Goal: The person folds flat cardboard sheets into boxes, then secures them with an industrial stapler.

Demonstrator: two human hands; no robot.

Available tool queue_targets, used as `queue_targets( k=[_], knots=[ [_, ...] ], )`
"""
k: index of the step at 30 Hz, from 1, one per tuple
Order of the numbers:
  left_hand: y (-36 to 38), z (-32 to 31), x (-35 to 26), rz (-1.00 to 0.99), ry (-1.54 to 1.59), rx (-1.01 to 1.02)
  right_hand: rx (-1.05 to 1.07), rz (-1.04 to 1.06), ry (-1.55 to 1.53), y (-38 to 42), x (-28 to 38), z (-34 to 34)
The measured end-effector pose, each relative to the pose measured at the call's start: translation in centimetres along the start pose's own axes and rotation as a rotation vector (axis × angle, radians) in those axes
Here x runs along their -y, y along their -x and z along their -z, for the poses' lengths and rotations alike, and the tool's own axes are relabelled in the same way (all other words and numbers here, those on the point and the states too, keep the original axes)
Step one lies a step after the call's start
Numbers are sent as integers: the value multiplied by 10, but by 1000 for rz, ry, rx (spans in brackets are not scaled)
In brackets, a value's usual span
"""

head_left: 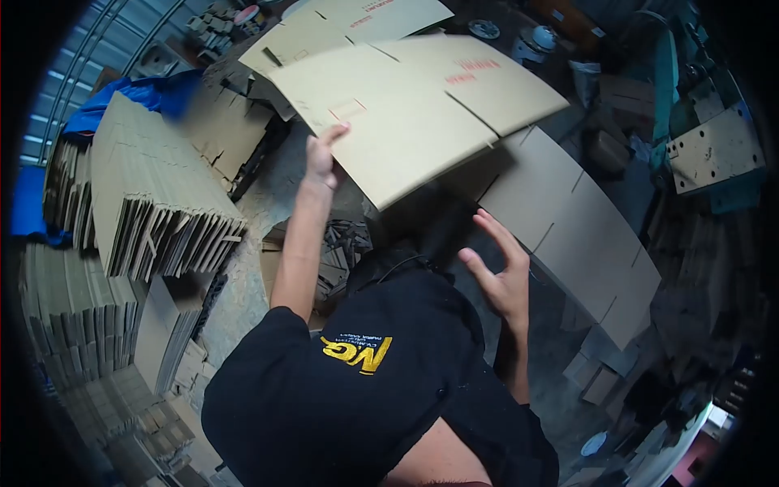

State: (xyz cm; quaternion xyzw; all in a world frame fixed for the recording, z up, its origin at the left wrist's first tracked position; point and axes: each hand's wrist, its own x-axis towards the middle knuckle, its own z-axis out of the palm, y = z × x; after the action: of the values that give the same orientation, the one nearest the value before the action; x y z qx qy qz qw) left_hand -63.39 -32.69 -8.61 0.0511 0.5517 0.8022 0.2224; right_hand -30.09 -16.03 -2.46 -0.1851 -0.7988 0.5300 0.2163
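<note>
My left hand (323, 154) grips the near left edge of a flat cardboard sheet (389, 114), thumb on top and fingers beneath. Slots are cut into the sheet, and red print shows on its face. It is raised and tilted in front of me. My right hand (505, 272) is off the sheet, fingers stretched and thumb apart, with nothing in it. Close to that hand lies another slotted cardboard sheet (580, 235), plain brown. Beyond the held sheet is a further printed cardboard sheet (357, 28).
Tall bundles of folded cardboard (162, 195) stand at the left, with more stacks (77, 308) below them. A blue tarp (134, 97) hangs behind. A green machine with a metal plate (718, 150) is at the right. Cardboard scraps (345, 252) lie in front of me.
</note>
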Motion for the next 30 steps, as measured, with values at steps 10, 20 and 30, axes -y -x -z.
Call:
queue_targets(
  k=[10, 20, 30],
  knots=[
    [-223, 118, -100, -321, 74, -785, 83, -145, -137, -34, -60, -4],
    [-230, 87, 225, 501, -646, -253, 90, -355, -165, -104, -75, -7],
    [-247, 24, 359, 503, -1192, 3, -77, -761, -113, -163, -132, 11]
  ],
)
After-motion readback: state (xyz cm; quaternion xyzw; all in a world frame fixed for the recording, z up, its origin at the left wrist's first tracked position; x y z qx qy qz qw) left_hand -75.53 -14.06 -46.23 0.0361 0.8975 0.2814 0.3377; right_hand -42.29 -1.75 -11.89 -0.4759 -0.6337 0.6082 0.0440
